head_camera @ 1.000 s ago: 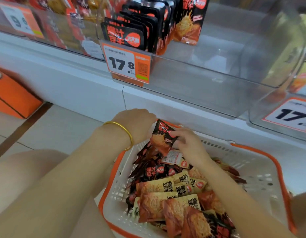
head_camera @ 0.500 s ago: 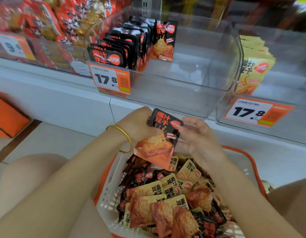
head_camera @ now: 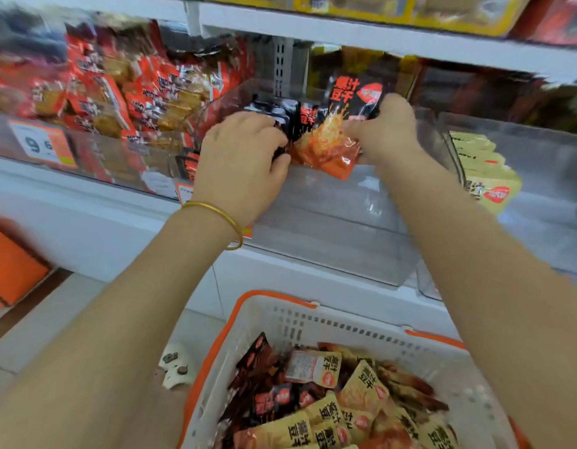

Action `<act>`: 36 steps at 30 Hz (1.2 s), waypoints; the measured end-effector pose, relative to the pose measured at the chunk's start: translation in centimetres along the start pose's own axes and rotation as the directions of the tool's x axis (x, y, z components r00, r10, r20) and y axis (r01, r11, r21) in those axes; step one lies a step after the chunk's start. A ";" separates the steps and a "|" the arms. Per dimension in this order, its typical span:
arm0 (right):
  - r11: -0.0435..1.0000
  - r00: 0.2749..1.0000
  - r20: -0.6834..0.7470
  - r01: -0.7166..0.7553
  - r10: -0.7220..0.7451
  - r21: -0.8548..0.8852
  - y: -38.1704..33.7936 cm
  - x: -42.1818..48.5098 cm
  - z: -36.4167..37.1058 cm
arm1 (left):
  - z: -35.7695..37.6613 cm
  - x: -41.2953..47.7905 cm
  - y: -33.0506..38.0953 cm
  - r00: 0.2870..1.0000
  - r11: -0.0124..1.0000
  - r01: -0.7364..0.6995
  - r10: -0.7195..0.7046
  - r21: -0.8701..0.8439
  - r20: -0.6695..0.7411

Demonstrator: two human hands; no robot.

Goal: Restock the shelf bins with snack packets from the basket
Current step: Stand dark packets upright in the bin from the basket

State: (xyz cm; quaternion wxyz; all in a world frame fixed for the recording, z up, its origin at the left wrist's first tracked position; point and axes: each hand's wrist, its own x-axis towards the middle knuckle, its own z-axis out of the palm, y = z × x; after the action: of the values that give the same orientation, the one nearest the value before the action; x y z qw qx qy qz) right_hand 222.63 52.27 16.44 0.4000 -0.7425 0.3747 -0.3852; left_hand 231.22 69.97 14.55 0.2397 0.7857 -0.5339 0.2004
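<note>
whereas the black-and-orange packet [head_camera: 342, 124] was held low over the basket [head_camera: 345, 322] 0.5 s ago, it has now been lifted to 12 o'clock of the view and brought inside the clear bin [head_camera: 329, 222]. it is pinched at its right edge by the right hand [head_camera: 387, 131], thumb and curled fingers closed on the film. it is kept upright with its printed face toward the camera, its orange lower end hanging above the bin floor.

the left hand [head_camera: 245, 157], which shared the packet before, has been moved off it to 11 o'clock. its fingers are curled over the front of the standing black packets [head_camera: 308, 119], and dark film is seen between thumb and fingers, so the row is judged to be gripped and held back. the held packet is just beside that row, on its 3 o'clock side; whether they touch cannot be told through the blur.

for the task this is read as 1 packet carried from the basket to its matching bin, with the release not yet made. much of the bin toward 5 o'clock is bare, and many loose packets [head_camera: 329, 400] are left in the basket at 6 o'clock, black mixed with yellow, so the restocking is judged to be at an early stage. yellow packets [head_camera: 484, 170] are stood in the neighbouring bin at 3 o'clock, so sorting by colour is expected to be needed. care is called for so that the held packet is set standing against the row and not let fall flat.
</note>
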 end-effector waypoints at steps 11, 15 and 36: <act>0.891 0.991 -0.003 -0.125 0.137 -0.437 5.9 7.0 7.7 | 3.8 0.2 -1.9 0.997 0.981 -0.076 0.073 0.178 0.022; 0.901 0.981 -0.059 -0.195 0.187 -0.388 6.2 7.9 8.5 | 3.8 0.1 -2.1 0.997 0.981 -0.076 0.078 0.177 -0.001; 0.972 0.976 0.144 0.132 -0.161 0.192 -3.0 -9.3 -1.6 | 0.7 -6.5 1.4 0.944 0.960 -0.241 0.266 0.141 -0.195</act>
State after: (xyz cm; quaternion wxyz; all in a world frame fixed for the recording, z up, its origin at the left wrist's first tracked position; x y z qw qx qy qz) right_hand 218.04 61.05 17.17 0.4651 -0.7569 0.2489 -0.3858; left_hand 227.71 73.96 10.50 0.2218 0.6970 -0.5896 0.3427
